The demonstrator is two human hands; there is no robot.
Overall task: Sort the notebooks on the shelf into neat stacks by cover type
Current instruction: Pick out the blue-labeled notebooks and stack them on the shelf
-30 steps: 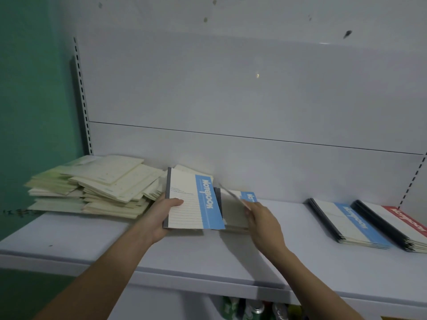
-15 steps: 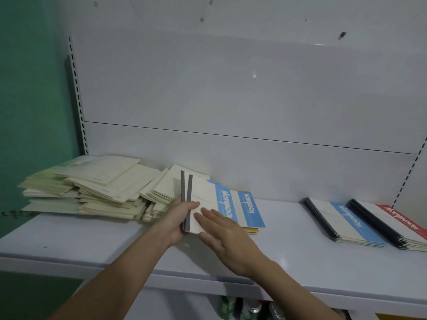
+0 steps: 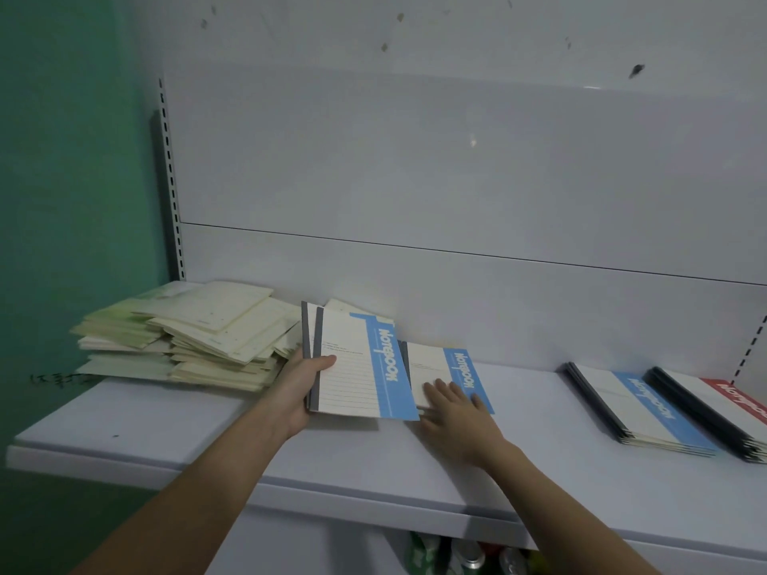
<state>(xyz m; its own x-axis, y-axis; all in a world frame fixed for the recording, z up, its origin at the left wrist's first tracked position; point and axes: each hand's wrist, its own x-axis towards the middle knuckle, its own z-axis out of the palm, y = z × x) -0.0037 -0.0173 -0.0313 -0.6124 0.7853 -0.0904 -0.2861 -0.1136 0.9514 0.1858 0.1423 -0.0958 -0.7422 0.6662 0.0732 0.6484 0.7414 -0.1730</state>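
Note:
My left hand [image 3: 299, 385] grips two blue-striped notebooks [image 3: 357, 367] by their grey spines, tilted up over the white shelf [image 3: 166, 425]. Just to their right another blue-striped notebook [image 3: 431, 363] lies flat on the shelf, and my right hand [image 3: 456, 412] rests flat on its near edge with fingers spread. A messy heap of cream notebooks [image 3: 199, 334] fills the shelf's left end. A neat stack of blue-striped notebooks [image 3: 639, 408] sits at the right, with a stack of red-striped notebooks [image 3: 722, 412] beside it at the frame edge.
The shelf's grey back panel [image 3: 415, 168] rises behind everything. A green wall [image 3: 70, 159] borders the left side. Below the shelf's front edge, cans and bottles [image 3: 465, 558] show on a lower level.
My left hand now holds two blue-striped notebooks instead of one. My right hand left the tilted cover and moved right, settling flat on the notebook lying on the shelf.

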